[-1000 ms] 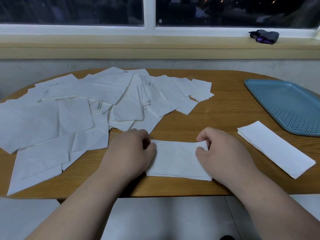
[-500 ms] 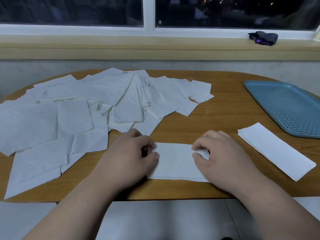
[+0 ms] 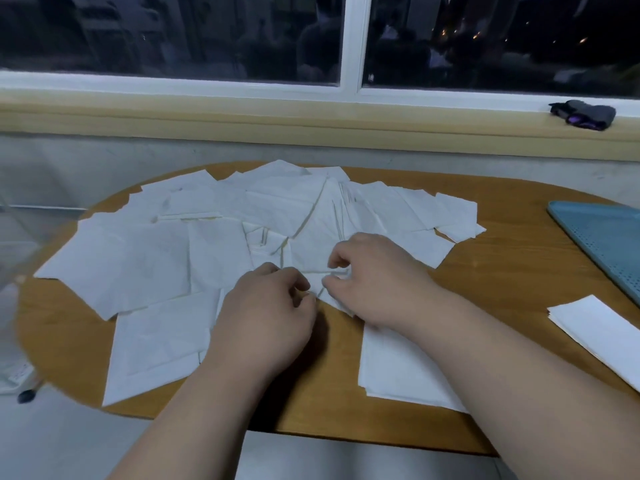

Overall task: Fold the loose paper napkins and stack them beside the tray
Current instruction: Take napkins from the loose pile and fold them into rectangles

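Napkin (image 3: 316, 279) lies between left grip (image 3: 266, 317) and right grip (image 3: 377, 282), both pinching it

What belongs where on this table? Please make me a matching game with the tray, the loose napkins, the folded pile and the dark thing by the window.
Things:
1. blue tray
2. loose napkins
3. dark cloth bundle
4. folded napkin stack

Places:
A. on the windowsill
B. at the far right edge of the table
C. spread over the table's left and middle
D. on the table, just nearer than the tray

Pairs: 1-B, 2-C, 3-A, 4-D
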`<state>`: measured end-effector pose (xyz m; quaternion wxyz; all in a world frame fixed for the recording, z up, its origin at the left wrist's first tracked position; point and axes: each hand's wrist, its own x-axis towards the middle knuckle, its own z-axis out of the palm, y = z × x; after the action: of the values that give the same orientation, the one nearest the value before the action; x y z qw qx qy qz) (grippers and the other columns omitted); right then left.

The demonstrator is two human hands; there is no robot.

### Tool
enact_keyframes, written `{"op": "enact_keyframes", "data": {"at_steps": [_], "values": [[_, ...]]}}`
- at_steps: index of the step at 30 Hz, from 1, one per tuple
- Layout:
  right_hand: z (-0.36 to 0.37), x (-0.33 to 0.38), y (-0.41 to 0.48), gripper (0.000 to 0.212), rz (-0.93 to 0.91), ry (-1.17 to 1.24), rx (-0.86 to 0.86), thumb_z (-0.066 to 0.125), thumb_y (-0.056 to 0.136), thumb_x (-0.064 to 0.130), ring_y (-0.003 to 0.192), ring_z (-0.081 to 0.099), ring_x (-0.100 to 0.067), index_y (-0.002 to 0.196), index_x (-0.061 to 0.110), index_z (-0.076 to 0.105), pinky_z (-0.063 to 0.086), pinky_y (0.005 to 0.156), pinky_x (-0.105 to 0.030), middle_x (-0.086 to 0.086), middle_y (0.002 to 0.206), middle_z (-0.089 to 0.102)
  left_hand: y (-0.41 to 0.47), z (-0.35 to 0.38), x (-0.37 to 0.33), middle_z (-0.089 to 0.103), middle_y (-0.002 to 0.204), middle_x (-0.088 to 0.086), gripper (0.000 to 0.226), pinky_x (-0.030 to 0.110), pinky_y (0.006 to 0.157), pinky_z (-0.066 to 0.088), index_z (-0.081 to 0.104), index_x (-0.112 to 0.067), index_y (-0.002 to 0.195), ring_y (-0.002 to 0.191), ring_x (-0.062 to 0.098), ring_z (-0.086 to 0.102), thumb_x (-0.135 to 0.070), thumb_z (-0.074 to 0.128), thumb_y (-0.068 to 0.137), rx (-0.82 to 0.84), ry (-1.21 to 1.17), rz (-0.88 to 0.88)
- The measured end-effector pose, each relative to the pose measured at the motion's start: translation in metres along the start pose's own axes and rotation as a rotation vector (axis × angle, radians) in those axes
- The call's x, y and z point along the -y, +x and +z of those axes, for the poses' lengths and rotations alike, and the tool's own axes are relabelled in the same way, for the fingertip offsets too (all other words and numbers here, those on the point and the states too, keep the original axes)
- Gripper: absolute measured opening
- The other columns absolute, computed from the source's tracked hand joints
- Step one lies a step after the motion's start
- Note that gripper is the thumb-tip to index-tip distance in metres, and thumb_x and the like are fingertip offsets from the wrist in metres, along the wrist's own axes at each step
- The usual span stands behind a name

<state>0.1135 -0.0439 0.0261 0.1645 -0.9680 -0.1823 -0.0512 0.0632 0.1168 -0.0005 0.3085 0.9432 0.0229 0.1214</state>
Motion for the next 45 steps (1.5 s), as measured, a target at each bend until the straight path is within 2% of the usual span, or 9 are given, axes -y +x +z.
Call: {"op": "enact_keyframes", "data": {"at_steps": [5,10,17,21,27,31,36,42,45], "values": [[0.016,0.019,0.039,0.033,-0.061,-0.129,0.043,0.058,0.091,0.045,0.116,0.048,-0.018,0.12,0.029,0.061,0.043,0.086,-0.032,0.006,0.121,0.054,0.005,-0.012,0.013,0.057,0.094,-0.013,0.019,0.037,0.083,0.05,0.068,-0.035,0.102,0.094,0.012,0.057,-0.034,0.057,0.087,-0.035,0.01,-0.051],[0.023,0.018,0.048,0.016,-0.085,-0.174,0.057,0.051,0.096,0.034,0.101,0.053,-0.018,0.099,0.028,0.066,0.048,0.079,-0.033,0.007,0.104,0.055,0.007,-0.017,0.018,0.056,0.096,-0.013,0.019,0.036,0.086,0.05,0.067,-0.036,0.104,0.096,0.012,0.056,-0.039,0.055,0.089,-0.013,0.001,-0.08],[0.019,0.018,0.044,0.017,-0.069,-0.123,0.015,0.05,0.097,0.028,0.088,0.056,-0.013,0.085,0.026,0.061,0.053,0.076,-0.036,0.011,0.092,0.057,0.006,-0.019,0.022,0.056,0.096,-0.013,0.022,0.037,0.088,0.049,0.067,-0.035,0.105,0.098,0.012,0.057,-0.043,0.053,0.09,0.003,-0.012,-0.097],[0.001,0.016,0.028,0.01,-0.012,0.018,-0.046,0.057,0.094,0.029,0.085,0.056,-0.007,0.086,0.028,0.062,0.048,0.07,-0.028,0.013,0.089,0.06,0.006,-0.02,0.022,0.056,0.1,-0.014,0.024,0.035,0.087,0.049,0.067,-0.034,0.109,0.099,0.011,0.057,-0.043,0.055,0.09,-0.029,-0.039,-0.076],[-0.038,0.004,-0.02,0.012,0.118,0.337,-0.25,0.066,0.091,0.029,0.079,0.057,0.009,0.08,0.032,0.065,0.041,0.059,-0.007,0.025,0.082,0.065,0.003,-0.013,0.017,0.05,0.126,-0.015,0.039,0.025,0.092,0.037,0.057,-0.034,0.129,0.124,0.009,0.041,-0.041,0.058,0.091,-0.054,-0.106,0.019],[-0.059,-0.002,-0.055,0.013,0.167,0.505,-0.402,0.068,0.089,0.025,0.074,0.064,-0.001,0.078,0.031,0.066,0.044,0.061,-0.014,0.022,0.079,0.068,-0.002,-0.009,0.001,0.041,0.138,-0.015,0.053,0.022,0.096,0.032,0.047,-0.034,0.141,0.132,0.006,0.029,-0.042,0.06,0.09,-0.058,-0.169,0.079],[-0.076,-0.011,-0.093,0.012,0.21,0.708,-0.468,0.066,0.091,0.02,0.067,0.067,-0.012,0.08,0.026,0.068,0.054,0.065,-0.032,0.003,0.073,0.071,-0.01,-0.003,-0.017,0.034,0.135,-0.029,0.057,0.036,0.108,0.042,0.039,-0.044,0.141,0.135,-0.001,0.03,-0.056,0.057,0.088,0.043,-0.333,0.179],[-0.071,-0.044,-0.118,0.038,0.337,1.181,-0.439,0.052,0.097,0.004,0.059,0.05,-0.015,0.069,0.023,0.068,0.04,0.047,-0.023,-0.006,0.07,0.06,-0.019,0.008,-0.035,0.03,0.117,-0.052,0.055,0.031,0.097,0.048,0.036,-0.055,0.136,0.117,0.009,0.057,-0.06,0.058,0.086,0.26,-0.312,0.25],[-0.062,-0.061,-0.121,0.027,0.471,1.212,-0.414,0.052,0.1,0.009,0.062,0.052,-0.015,0.079,0.017,0.067,0.043,0.047,-0.023,-0.006,0.074,0.064,-0.023,0.013,-0.04,0.033,0.119,-0.048,0.052,0.027,0.095,0.047,0.039,-0.052,0.135,0.115,0.007,0.056,-0.054,0.06,0.087,0.304,-0.294,0.292]]}}
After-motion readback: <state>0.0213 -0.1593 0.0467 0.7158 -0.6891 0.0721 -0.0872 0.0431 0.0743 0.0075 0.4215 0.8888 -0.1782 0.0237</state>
